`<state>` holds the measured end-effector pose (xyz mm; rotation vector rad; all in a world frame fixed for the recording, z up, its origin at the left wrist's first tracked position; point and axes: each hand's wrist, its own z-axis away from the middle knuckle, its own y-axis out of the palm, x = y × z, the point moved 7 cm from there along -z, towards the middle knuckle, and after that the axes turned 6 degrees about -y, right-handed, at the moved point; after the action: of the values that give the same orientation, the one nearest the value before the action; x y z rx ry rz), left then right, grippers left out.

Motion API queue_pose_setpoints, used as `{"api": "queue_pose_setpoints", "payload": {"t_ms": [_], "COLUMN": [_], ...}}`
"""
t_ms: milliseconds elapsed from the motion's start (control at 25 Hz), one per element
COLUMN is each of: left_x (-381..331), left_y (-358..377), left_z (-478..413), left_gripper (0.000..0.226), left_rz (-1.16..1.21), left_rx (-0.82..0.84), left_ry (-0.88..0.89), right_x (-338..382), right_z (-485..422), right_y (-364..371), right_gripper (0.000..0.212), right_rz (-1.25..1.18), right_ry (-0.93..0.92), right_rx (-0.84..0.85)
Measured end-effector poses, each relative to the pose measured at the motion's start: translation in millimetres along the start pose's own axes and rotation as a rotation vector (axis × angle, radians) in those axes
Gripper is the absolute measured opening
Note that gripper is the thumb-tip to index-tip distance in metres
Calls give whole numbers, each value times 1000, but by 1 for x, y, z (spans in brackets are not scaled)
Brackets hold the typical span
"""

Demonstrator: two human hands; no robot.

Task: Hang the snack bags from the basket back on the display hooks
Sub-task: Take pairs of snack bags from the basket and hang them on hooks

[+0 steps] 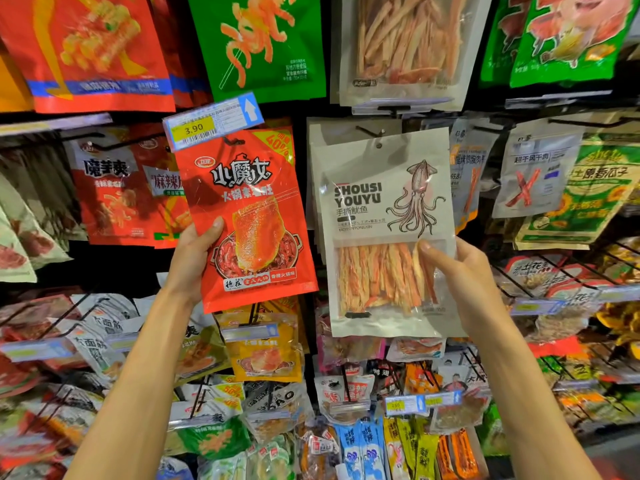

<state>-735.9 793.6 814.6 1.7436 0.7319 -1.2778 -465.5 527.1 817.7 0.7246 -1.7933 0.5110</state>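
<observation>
Landmark: price tag, yellow panel reading 3.90, clipped at the front of a display hook; all places below are given relative to it.
Left hand: below the price tag, slightly to its left; holds the red snack bag by its left edge, thumb laid across the front, remaining fingers hidden behind the bag.
Red snack bag: directly beneath the price tag, its top edge touching the tag; tilted with the top leaning left; hang hole at the hook tip, though whether the hook passes through it cannot be told.
Right hand: lower right of the price tag; grips the squid snack bag at its right edge, thumb on the clear window, fingers behind.
Squid snack bag: right of the price tag, just beside the red bag; pale, printed SHOUSI YOUYU with a squid drawing; orange strips visible through the window; round hang hole near the top, under a second hook; nearly upright.
Surroundings: rows of hanging snack packets fill the display wall above, below and either side of the price tag; a green packet hangs directly above it.
</observation>
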Motion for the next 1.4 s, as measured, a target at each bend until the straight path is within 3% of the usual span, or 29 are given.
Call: {"api": "queue_pose_setpoints", "payload": {"t_ms": [240, 640, 880, 1080, 1240, 1400], "left_x": [0, 4, 6, 12, 39, 15], "left_y": [2, -2, -9, -13, -35, -9], "left_z": [-1, -12, -48, -86, -136, -112], "left_gripper": [19, 23, 13, 5, 59, 44], "left_rz": [-14, -37, -17, -109, -139, -203], "left_rx": [18, 23, -139, -172, -151, -202], "left_ry": [7, -1, -64, -99, -91, -111], "right_x": [7, -9, -20, -34, -36, -34], "right_z": [-1, -27, -74, -93, -95, -93], "right_y": [-6, 7, 30, 40, 44, 46], "right_gripper": [27, 16, 20, 22, 21, 23], "right_rz": [-14, -71, -1, 10, 18, 72], "right_ry": [-58, 19, 17, 27, 30, 8], "right_rx": [29, -10, -5, -15, -29, 7]}}
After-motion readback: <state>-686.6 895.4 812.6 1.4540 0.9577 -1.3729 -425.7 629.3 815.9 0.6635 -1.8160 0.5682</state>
